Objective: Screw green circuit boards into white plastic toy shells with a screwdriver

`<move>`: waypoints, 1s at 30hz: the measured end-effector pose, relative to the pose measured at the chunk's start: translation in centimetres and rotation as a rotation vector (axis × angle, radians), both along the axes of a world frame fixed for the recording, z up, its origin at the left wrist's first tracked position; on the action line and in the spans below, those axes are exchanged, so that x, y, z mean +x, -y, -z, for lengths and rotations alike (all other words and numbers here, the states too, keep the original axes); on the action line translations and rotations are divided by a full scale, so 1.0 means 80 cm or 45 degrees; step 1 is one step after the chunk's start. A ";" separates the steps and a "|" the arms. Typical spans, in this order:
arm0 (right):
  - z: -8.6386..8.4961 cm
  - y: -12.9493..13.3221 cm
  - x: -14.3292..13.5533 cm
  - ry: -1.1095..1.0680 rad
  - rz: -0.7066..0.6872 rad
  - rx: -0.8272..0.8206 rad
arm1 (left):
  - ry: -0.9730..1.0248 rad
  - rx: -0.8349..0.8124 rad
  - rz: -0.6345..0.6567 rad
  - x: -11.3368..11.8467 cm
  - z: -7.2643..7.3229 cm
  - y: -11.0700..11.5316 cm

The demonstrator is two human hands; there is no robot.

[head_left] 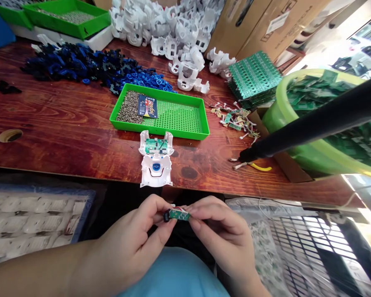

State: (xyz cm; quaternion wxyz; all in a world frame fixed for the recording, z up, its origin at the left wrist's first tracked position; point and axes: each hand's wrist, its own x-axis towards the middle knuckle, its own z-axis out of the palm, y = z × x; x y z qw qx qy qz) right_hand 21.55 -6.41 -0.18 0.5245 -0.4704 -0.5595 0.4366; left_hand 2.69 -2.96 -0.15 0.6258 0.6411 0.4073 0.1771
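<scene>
A small green circuit board (179, 214) with red and white wires is pinched between my two hands, in front of the table's near edge. My left hand (142, 233) grips its left end, where a black part (166, 215) sits. The thumb and fingertips of my right hand (222, 231) close on its right end. Just beyond, on the table, lies a white plastic housing half (144, 144) with a larger green board (157, 145) inside. Against its near side rests another white shell (148, 178) with a blue ring-shaped piece (156, 166) in it.
Behind the shells stands a green tray (179, 134) holding screws (128, 108) and a card (147, 106). Blue and black parts (80, 66), white shells (173, 24), stacked boards (255, 74) and small wired boards (235, 119) lie around. A black pole (312, 119) crosses before a green tub (275, 123).
</scene>
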 end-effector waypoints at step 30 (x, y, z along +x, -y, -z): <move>-0.017 0.000 0.016 0.409 -0.153 0.108 | -0.045 0.040 0.053 -0.004 0.000 -0.009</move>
